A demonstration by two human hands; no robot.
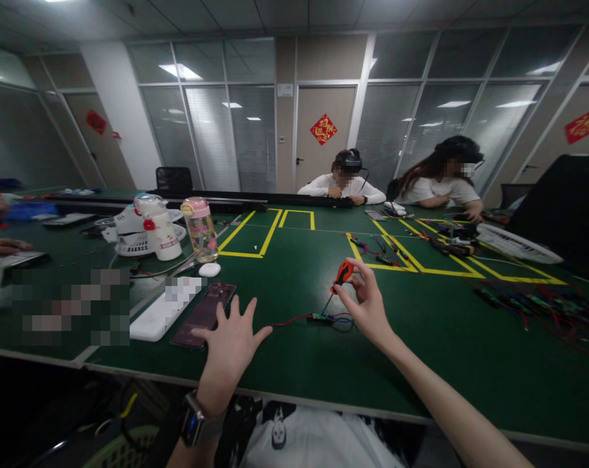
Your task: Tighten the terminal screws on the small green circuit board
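My right hand (366, 302) pinches the orange and black handle of a screwdriver (342, 274). The screwdriver slants down to the left, its tip at a small green circuit board (320, 318); whether it touches is too small to tell. A red wire (292, 321) runs left from the board, and dark blue wires (342, 320) curl out on its right, below my right hand. My left hand (233, 348) is spread with nothing in it, left of the board. It overlaps the lower right part of a dark phone (207, 313).
Beside the phone lies a white slab-like case (165, 311). A pink-lidded bottle (200, 229) and a white bottle (160, 231) stand at the back left. Wired boards (538, 302) are heaped at right, others (382, 252) within yellow tape. Two people sit across the green table (421, 364); another's hands show at left.
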